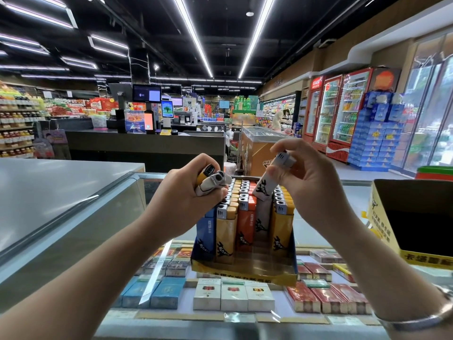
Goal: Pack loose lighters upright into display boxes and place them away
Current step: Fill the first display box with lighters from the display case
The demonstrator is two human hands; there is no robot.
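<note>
A yellow display box (pixel 245 272) stands on the glass counter, packed with upright lighters (pixel 245 222) in blue, yellow, orange and white. My left hand (pixel 186 200) grips a small bundle of loose lighters (pixel 212 181), one yellow and two white, above the box's left side. My right hand (pixel 308 182) pinches a white lighter (pixel 266 186) by its metal head, tilted over a gap in the rows between the orange and yellow lighters.
A second, empty yellow display box (pixel 416 224) sits at the right on the counter. Cigarette packs (pixel 232 295) lie under the glass top (pixel 81 241). A grey counter (pixel 49 187) is at left; checkout desks, fridges and shelves stand beyond.
</note>
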